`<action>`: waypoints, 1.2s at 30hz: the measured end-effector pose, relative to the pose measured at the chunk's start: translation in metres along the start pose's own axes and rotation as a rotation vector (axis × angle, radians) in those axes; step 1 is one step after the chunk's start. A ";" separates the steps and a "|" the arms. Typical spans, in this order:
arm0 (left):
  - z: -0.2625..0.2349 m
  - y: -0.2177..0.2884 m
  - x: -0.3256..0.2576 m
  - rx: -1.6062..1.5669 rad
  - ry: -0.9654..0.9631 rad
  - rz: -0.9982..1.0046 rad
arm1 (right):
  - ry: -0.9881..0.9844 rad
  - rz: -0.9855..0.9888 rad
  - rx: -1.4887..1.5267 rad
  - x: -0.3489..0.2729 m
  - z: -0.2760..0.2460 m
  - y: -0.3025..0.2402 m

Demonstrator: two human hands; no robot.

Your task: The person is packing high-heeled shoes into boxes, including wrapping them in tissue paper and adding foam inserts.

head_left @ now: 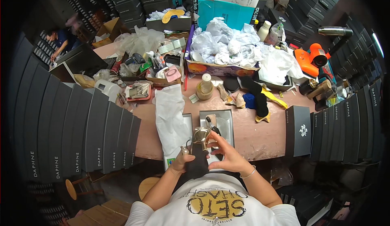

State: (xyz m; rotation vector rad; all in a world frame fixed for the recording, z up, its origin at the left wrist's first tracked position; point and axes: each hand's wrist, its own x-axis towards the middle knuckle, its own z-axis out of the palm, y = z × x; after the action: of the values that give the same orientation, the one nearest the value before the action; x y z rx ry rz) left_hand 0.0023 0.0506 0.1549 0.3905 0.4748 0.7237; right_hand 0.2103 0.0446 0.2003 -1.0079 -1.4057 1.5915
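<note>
My left hand (pixel 183 161) grips a shiny gold high-heeled shoe (pixel 200 136) from below, holding it above the table's near edge. My right hand (pixel 226 155) touches the same shoe from the right, fingers curled near its dark inner side. Under the shoe lies an open grey shoe box (pixel 227 122) with another shoe part inside. A sheet of white tissue paper (pixel 170 112) lies just left of the box.
Rows of dark shoe boxes (pixel 81 132) stand on edge at left and right (pixel 345 128). The pink table (pixel 260 132) holds a glue bottle (pixel 205 87), black and yellow cloths (pixel 258 98), crumpled white paper in a box (pixel 227 47), an orange tool (pixel 313 59). Another person (pixel 61 39) bends far left.
</note>
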 end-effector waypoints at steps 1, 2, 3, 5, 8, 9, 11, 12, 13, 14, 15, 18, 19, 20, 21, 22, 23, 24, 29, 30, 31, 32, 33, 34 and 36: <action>-0.009 0.002 -0.001 -0.018 -0.038 -0.022 | -0.001 0.014 -0.023 0.002 0.000 -0.004; -0.019 0.002 0.000 -0.038 -0.080 -0.047 | 0.003 0.031 -0.049 0.003 -0.002 -0.005; -0.024 0.002 0.004 -0.063 -0.140 -0.090 | 0.078 0.047 -0.096 0.004 -0.006 0.001; -0.028 0.009 0.003 0.005 -0.119 -0.172 | 0.093 0.044 0.042 0.010 -0.003 0.006; -0.020 0.007 0.015 0.105 0.120 0.008 | 0.162 0.147 0.142 0.013 -0.005 0.021; -0.012 0.001 0.017 0.208 0.245 0.085 | 0.175 0.136 0.149 0.011 -0.008 0.024; 0.002 -0.006 0.023 0.674 0.431 0.268 | 0.190 0.230 0.166 -0.001 -0.020 0.020; 0.014 -0.003 0.027 1.165 0.436 0.396 | 0.194 0.256 0.186 -0.004 -0.022 0.026; 0.023 0.000 0.036 1.297 0.288 0.352 | 0.185 0.293 0.219 -0.009 -0.026 0.023; 0.033 0.005 0.047 1.429 0.140 0.310 | 0.150 0.271 0.229 -0.012 -0.034 0.036; 0.053 0.008 0.056 1.260 0.169 0.140 | 0.108 0.254 0.192 -0.012 -0.047 0.042; 0.043 0.009 0.074 1.356 0.217 -0.124 | 0.303 0.133 -0.137 0.002 -0.126 0.048; 0.031 0.006 0.077 1.228 0.284 -0.087 | 0.507 0.039 -0.443 0.011 -0.156 0.048; 0.022 0.000 0.078 1.099 0.334 -0.066 | 0.638 0.007 -0.842 0.019 -0.197 0.077; 0.022 0.000 0.084 0.950 0.327 -0.017 | 0.711 0.069 -0.929 0.028 -0.215 0.083; 0.022 0.001 0.094 0.848 0.294 -0.024 | 0.786 0.128 -1.032 0.033 -0.232 0.091; 0.027 0.005 0.104 0.864 0.274 -0.047 | 0.780 0.188 -1.085 0.035 -0.248 0.108; 0.030 0.008 0.109 0.877 0.269 -0.061 | 0.757 0.235 -1.138 0.041 -0.260 0.130; 0.034 0.020 0.126 1.010 0.409 0.067 | 0.771 -0.100 -0.963 0.060 -0.258 0.130; 0.032 0.023 0.128 1.029 0.393 0.069 | 0.688 -0.155 -0.935 0.077 -0.246 0.113; 0.030 0.026 0.130 1.034 0.402 0.025 | 0.597 -0.161 -0.979 0.098 -0.237 0.101; 0.030 0.027 0.130 1.052 0.412 0.074 | 0.507 -0.182 -1.020 0.124 -0.233 0.094; 0.036 0.034 0.130 1.050 0.433 0.023 | 0.433 -0.204 -1.175 0.148 -0.236 0.097; 0.042 0.040 0.129 1.056 0.454 -0.028 | 0.364 -0.230 -1.322 0.170 -0.241 0.104; 0.036 0.036 0.124 1.101 0.479 0.029 | 0.190 -0.163 -1.605 0.199 -0.250 0.127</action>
State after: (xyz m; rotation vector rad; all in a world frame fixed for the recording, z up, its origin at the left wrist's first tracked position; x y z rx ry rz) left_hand 0.0832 0.1572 0.1678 1.2628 1.3254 0.5224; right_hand 0.3566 0.3113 0.0404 -1.6851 -2.4731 -0.0826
